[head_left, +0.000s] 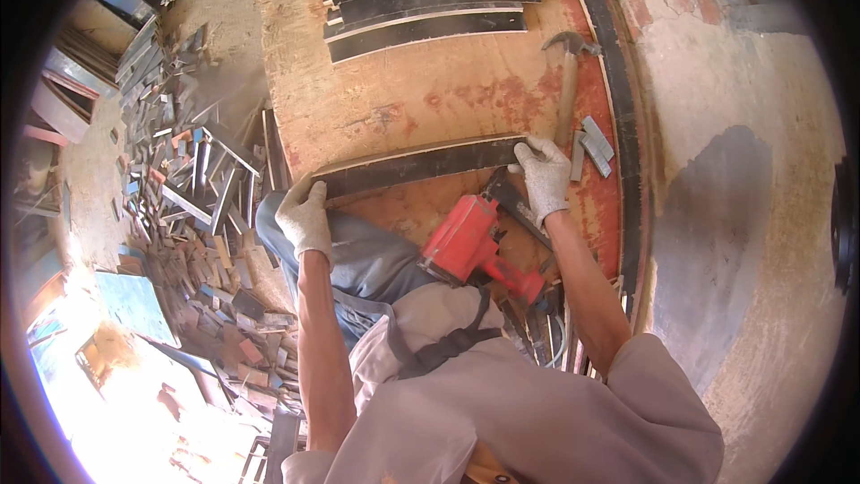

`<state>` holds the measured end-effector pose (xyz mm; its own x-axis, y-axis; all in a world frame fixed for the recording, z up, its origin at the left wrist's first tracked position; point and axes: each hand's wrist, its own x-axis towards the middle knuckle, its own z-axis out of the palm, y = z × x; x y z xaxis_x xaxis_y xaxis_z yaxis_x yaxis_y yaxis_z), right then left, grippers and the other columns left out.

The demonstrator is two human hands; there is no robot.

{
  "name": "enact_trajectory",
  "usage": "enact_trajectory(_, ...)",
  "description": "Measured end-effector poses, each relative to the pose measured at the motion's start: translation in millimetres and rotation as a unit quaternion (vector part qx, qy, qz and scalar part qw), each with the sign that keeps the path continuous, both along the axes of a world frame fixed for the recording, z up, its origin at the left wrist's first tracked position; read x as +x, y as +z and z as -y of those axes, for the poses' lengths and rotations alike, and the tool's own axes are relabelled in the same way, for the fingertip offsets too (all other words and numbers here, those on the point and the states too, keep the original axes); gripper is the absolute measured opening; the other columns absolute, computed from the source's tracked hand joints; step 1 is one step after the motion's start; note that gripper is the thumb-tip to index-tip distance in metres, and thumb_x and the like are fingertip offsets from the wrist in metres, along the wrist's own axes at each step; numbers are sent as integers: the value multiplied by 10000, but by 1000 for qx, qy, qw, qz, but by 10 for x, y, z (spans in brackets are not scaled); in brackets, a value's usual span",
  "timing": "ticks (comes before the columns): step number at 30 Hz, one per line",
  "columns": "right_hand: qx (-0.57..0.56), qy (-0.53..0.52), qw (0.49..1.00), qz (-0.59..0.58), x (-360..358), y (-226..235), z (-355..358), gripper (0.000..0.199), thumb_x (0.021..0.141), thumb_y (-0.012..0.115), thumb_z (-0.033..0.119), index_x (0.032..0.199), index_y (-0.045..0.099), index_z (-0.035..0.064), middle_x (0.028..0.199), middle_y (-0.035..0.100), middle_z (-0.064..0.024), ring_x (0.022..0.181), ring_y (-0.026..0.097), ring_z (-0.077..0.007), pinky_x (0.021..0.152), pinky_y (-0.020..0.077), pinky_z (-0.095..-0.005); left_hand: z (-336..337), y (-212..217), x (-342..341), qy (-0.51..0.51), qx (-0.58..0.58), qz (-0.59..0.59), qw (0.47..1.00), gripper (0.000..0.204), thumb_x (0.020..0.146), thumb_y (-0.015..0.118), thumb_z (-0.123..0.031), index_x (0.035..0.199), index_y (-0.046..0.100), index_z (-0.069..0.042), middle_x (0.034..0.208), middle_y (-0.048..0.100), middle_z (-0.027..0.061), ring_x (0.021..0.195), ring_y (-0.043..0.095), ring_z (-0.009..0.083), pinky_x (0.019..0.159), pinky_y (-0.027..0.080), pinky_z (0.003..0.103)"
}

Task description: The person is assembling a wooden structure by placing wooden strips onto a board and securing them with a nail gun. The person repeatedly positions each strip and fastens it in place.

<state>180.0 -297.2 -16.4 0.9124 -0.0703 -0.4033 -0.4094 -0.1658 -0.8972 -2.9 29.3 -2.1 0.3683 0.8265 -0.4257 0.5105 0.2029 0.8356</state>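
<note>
A long board with a dark face (421, 168) and a pale edge spans the space between my two gloved hands. My left hand (305, 218) is closed on its left end, above my knee. At the other end my right hand (544, 174) grips the board with its thumb along the near side. Just below the board lies a red nail gun (461, 237), its magazine angled toward my right wrist. A claw hammer (568, 81) rests beyond my right hand, head pointing away. Beside it lie grey strips of collated fasteners (597, 145).
Several dark boards (430, 0) lie side by side on the far part of the worn wooden work surface (403, 108). Heaped wood offcuts (206, 188) cover the floor at the left. A stained plaster wall (735, 197) runs along the right.
</note>
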Motion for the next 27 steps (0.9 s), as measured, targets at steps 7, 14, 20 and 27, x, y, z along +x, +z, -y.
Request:
enact_trajectory(7,45,-36,998,-10,-18,-60,-6,270,956,747,3,1218,727,-59,988,761,-96,724,702,-118,624,618,-242,22,71,27,-5,15,-22,1000,389,941,775,-84,1297,718,64,1182,770,145,1016,717,186,902,560,296)
enact_trajectory(14,25,-28,999,-14,-81,-30,-50,289,980,726,18,1257,708,-62,1100,753,-97,821,714,-113,655,614,-227,-65,-99,-59,11,-5,-4,1000,315,964,745,-37,1264,732,58,1125,763,135,942,716,164,765,614,281)
enact_trajectory(20,34,-49,998,-21,-128,-38,-10,331,966,740,14,1283,700,-72,1105,764,-110,758,717,-126,675,610,-247,-46,-86,-6,14,-17,-8,1000,304,983,720,-25,1277,724,54,1140,751,123,932,705,156,744,620,274)
enact_trajectory(27,47,-32,998,-12,-107,-42,-22,354,979,719,15,1328,695,-42,1086,766,-89,751,706,-113,658,597,-238,-38,-23,30,16,-13,-21,1000,306,993,709,-23,1285,710,70,1157,740,129,923,699,160,724,630,279)
